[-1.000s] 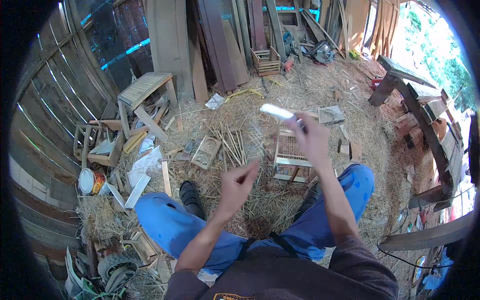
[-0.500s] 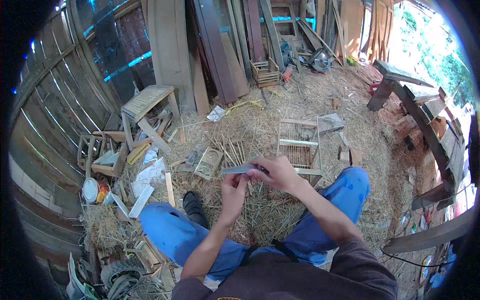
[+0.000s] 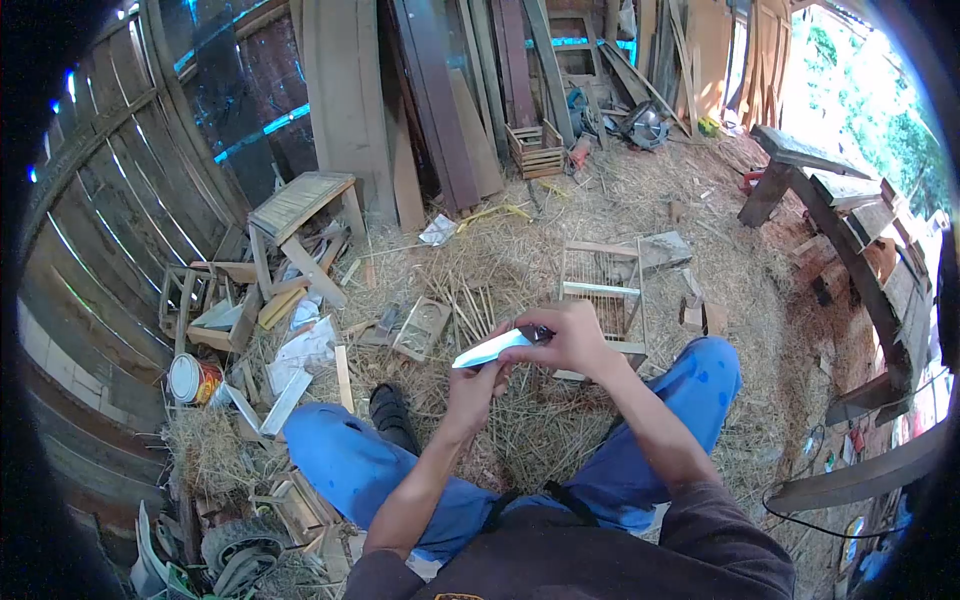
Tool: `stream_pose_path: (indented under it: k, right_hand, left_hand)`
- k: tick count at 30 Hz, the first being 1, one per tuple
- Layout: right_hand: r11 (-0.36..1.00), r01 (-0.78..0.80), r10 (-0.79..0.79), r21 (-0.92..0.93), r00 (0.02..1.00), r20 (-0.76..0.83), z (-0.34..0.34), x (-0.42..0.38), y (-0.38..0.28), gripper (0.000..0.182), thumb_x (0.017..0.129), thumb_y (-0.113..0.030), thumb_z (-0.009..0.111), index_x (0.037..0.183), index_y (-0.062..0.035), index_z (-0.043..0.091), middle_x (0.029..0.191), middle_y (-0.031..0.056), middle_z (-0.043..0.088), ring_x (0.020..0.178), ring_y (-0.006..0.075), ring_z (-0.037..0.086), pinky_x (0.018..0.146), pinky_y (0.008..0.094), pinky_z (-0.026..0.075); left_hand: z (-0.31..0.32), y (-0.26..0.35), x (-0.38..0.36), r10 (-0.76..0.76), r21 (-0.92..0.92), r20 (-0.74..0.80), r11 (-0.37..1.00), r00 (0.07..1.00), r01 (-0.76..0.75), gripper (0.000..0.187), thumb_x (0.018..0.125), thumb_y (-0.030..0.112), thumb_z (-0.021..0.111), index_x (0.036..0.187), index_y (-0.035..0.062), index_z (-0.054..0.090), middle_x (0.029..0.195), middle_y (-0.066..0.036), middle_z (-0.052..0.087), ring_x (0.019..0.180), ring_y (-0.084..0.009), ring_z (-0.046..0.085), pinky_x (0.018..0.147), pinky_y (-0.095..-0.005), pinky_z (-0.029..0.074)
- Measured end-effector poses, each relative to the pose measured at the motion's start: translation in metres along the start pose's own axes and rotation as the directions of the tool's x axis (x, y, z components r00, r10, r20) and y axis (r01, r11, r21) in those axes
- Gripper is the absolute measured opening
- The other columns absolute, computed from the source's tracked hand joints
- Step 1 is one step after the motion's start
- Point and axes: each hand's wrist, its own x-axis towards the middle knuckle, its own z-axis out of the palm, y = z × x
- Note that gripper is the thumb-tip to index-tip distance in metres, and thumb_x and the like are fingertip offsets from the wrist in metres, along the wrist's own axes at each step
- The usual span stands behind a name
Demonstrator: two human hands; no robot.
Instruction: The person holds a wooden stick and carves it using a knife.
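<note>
My right hand [image 3: 572, 340] is closed around the dark handle of a knife [image 3: 488, 348], whose bright blade points left. Just under the blade is my left hand [image 3: 473, 392], its fingers bent together near the edge. Whatever those fingers pinch is hidden behind the blade. On the ground beyond my hands lie several thin sticks [image 3: 462, 306]. A slatted wooden frame [image 3: 600, 292] with thin bars rests right of them, partly behind my right hand.
A small wooden frame [image 3: 424, 328] lies left of the sticks. Further left stand a small wooden table [image 3: 300, 205] and a paint can [image 3: 187, 380]. A slatted crate [image 3: 537, 150] and a circular saw [image 3: 645, 128] are at the back. A wooden bench [image 3: 815, 185] runs along the right.
The knife has turned, so its blade now shows a broad bright face and its tip sits lower. My right hand has rolled slightly; my left hand has shifted a little downward.
</note>
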Motion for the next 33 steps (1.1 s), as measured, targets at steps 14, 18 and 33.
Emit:
stream_pose_path:
  k: [14,18,33]
  right_hand:
    - [0.862,-0.499,0.408,-0.093,0.790,-0.457,-0.040,0.007,0.034,0.041,0.081,-0.048,0.075,0.094,-0.0089,0.073,0.064,0.0107,0.065,0.057,0.0223,0.065,0.054,0.0333,0.048]
    - [0.925,-0.376,0.337,-0.052,0.878,-0.340,-0.025,0.002,0.017,0.041,0.084,-0.047,0.072,0.095,-0.0075,0.071,0.063,0.0104,0.064,0.058,0.0202,0.065,0.054,0.0322,0.048]
    - [0.854,-0.288,0.299,0.433,0.953,0.045,0.014,-0.006,0.009,0.029,0.090,-0.024,0.073,0.106,-0.0013,0.065,0.073,0.0021,0.063,0.061,0.0093,0.053,0.055,0.0278,0.043]
  left_hand:
    - [0.009,0.020,-0.018,0.032,0.207,0.065,0.977,0.997,-0.045,0.036,0.100,0.013,0.056,0.135,0.0043,0.056,0.077,-0.001,0.060,0.050,-0.0004,0.037,0.044,-0.0178,0.029]
    - [0.002,0.015,-0.009,0.088,0.077,-0.040,0.993,0.995,-0.085,0.035,0.100,0.010,0.054,0.134,0.0046,0.056,0.077,-0.002,0.061,0.049,-0.0001,0.036,0.043,-0.0179,0.028]
    - [0.014,0.011,-0.013,0.080,0.292,0.051,0.952,0.996,-0.091,0.034,0.102,0.022,0.054,0.133,0.0082,0.059,0.080,0.000,0.065,0.053,0.0006,0.039,0.047,-0.0186,0.031]
